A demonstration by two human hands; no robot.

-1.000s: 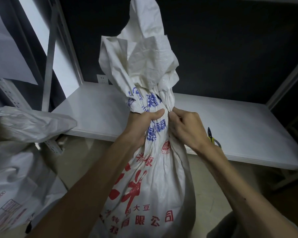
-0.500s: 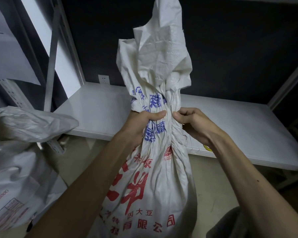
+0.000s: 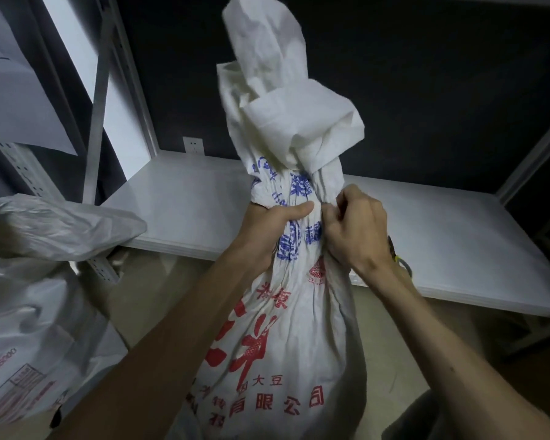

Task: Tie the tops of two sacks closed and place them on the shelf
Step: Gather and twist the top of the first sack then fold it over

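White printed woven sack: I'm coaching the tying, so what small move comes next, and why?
Probably twist the neck tighter: left hand and right hand both grip the white woven printed sack there, yet no tie shows and its top flares loose.

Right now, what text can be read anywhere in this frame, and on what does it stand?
"大豆": red, on the held sack.
"有限公司": red, lower on it.
Blue characters near its neck: too crumpled to read.
Red print on the second sack: too blurred to read.

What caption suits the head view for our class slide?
Left hand and right hand grip the gathered neck of a printed sack before a white shelf; second sack at left.
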